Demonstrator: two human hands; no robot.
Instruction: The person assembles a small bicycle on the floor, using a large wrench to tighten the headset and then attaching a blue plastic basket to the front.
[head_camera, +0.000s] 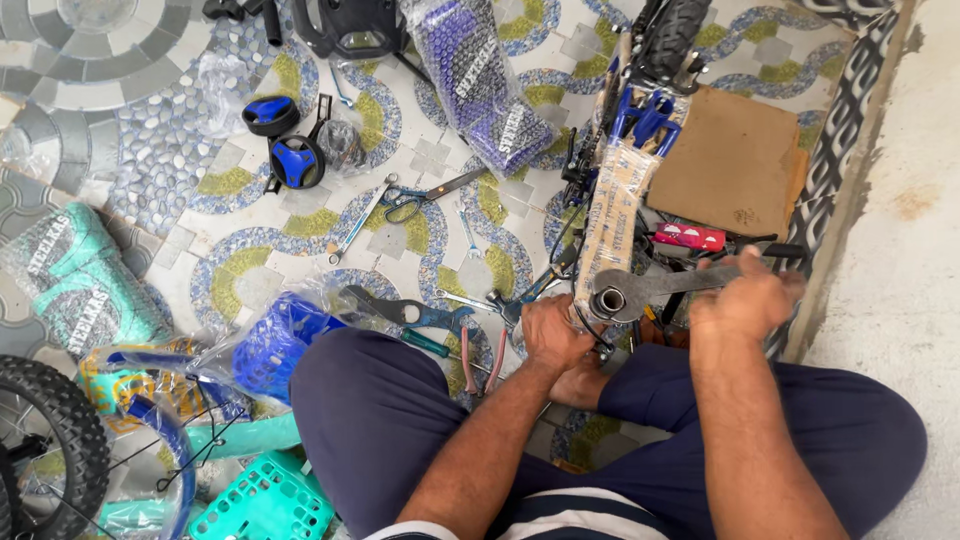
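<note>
Bicycle frame (612, 215), wrapped in cardboard, lies on the tiled floor (250, 230) before the seated person. Left hand (553, 335) grips its end; right hand (745, 300) is closed on a wrench (650, 288) fitted there. Wheel (45, 440) and baskets (265, 497) remain unattached.

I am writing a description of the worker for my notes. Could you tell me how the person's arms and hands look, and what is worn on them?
Both forearms are bare, with visible hair. The left hand and right hand wear no gloves; I see no watch or rings. No sleeves reach the forearms. A dark-and-white striped shirt shows at the bottom edge.
</note>
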